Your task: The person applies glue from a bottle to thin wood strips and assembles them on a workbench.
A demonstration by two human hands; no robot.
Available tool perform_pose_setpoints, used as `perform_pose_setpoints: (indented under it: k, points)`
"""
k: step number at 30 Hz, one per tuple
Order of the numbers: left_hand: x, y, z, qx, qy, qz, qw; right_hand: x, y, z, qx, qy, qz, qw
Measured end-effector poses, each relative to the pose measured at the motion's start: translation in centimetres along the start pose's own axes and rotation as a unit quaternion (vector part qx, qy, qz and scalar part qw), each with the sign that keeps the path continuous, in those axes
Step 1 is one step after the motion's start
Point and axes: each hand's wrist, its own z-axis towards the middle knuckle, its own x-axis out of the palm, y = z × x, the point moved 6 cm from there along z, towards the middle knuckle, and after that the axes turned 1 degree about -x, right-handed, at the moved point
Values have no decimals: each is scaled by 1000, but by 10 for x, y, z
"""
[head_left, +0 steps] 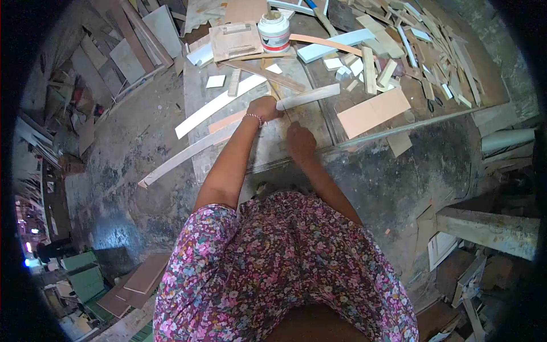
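Observation:
A long pale wooden strip (310, 97) lies slantwise across the worktable (316, 128), its near-left end jutting past the table edge. My left hand (264, 108) is closed over the strip near its middle, pressing it down, with a beaded bracelet at the wrist. Just to the right and nearer my body, my right hand (301, 139) makes a fist. A thin, blade-like tool (286, 114) runs from this fist across the strip beside my left fingers; its handle is hidden in the hand. Beneath lie a white strip (211, 108) and a peach-coloured strip (225, 121).
A white tub (274, 33) with a red label stands at the back. Beside it rests a board with two slotted pieces (236, 41). Right of my hands lies a peach-coloured panel (374, 112), with scissors (435, 104) and heaped wood offcuts (450, 51) beyond.

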Motion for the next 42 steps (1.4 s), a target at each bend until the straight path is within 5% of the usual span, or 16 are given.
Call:
perform_pose_setpoints:
  k: [7, 13, 42]
  points:
    - [2, 5, 6, -14, 7, -29, 999, 11, 12, 26, -8, 53, 31, 998]
    - [2, 8, 8, -6, -4, -16, 1000, 13, 8, 34, 42, -24, 100, 994]
    - [2, 6, 9, -8, 12, -41, 999, -10, 5, -4, -26, -35, 26, 999]
